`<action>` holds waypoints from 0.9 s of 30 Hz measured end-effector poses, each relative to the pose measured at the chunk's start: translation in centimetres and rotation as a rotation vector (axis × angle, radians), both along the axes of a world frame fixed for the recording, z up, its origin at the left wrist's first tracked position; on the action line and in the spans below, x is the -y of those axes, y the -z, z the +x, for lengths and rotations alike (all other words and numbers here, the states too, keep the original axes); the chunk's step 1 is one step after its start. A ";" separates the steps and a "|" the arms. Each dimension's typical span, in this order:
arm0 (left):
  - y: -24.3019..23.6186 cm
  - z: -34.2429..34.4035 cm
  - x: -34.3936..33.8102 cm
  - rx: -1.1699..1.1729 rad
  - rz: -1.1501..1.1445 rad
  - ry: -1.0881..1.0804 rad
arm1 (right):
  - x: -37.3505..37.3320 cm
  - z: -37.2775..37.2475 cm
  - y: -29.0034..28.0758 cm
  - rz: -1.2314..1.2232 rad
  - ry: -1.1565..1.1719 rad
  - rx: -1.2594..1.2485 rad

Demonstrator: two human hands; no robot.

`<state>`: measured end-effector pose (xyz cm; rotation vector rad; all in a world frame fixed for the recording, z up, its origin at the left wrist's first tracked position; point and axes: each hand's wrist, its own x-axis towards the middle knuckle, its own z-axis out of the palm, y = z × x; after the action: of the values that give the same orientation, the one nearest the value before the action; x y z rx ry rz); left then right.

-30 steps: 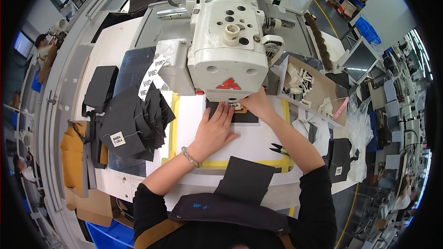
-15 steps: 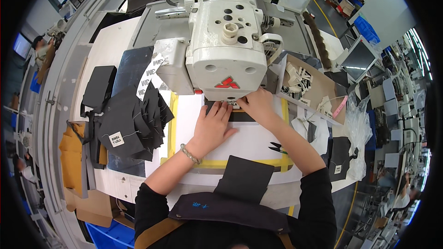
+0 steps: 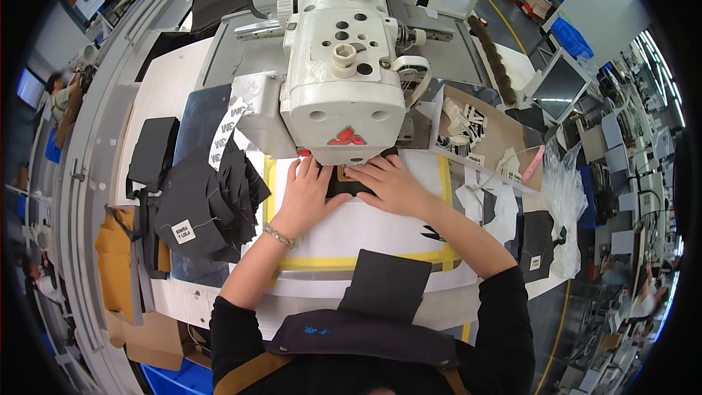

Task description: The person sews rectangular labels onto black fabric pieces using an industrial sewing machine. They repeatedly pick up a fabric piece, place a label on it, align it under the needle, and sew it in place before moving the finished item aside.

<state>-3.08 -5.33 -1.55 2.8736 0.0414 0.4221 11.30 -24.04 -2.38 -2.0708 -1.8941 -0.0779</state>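
My left hand (image 3: pixel 303 196) lies with stretched fingers at the left edge of a dark fabric piece (image 3: pixel 342 189) under the head of a white sewing machine (image 3: pixel 344 110). My right hand (image 3: pixel 395 186) rests flat on the same piece from the right, its fingers spread toward the needle area. A tan frame-shaped part (image 3: pixel 341 175) shows between the hands, partly covered by fingers. The machine head hides the far fingertips and the needle. Beneath lies a white sheet edged with yellow tape (image 3: pixel 365 258). Dark snips (image 3: pixel 431 233) stick out beside my right forearm.
At the left sit dark fabric pieces (image 3: pixel 212 197), one with a white label, and mustard pieces (image 3: pixel 115 263). An open box (image 3: pixel 504 132) of labels stands right, near a clear plastic bag (image 3: pixel 567 205). Another dark piece (image 3: pixel 387 285) lies close to my body.
My right hand has drawn back from the needle area and flattened on the fabric. The left hand has shifted left. The white label seen under the needle is now out of sight.
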 end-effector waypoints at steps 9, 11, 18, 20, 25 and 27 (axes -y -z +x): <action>0.9 -0.3 0.5 -0.014 0.077 -0.036 | 0.1 0.1 0.1 0.005 0.004 0.023; 0.9 -0.3 0.7 0.034 0.077 -0.044 | 0.0 0.0 0.0 -0.005 0.008 0.028; 0.7 -0.3 0.9 -0.003 0.094 -0.060 | 0.7 0.4 0.0 -0.012 -0.007 -0.042; 0.9 -0.3 0.8 0.004 0.093 -0.058 | 0.9 0.7 0.0 -0.003 -0.016 -0.058; 0.8 0.1 1.0 0.033 0.101 -0.031 | 1.3 0.9 -0.5 -0.016 -0.009 -0.072; 0.9 0.2 1.0 0.035 0.109 -0.027 | 1.2 1.0 -0.3 0.020 -0.018 -0.090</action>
<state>-2.93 -6.32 -2.44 2.9745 0.0528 0.4938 12.26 -25.21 -2.07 -2.0095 -1.8503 0.0003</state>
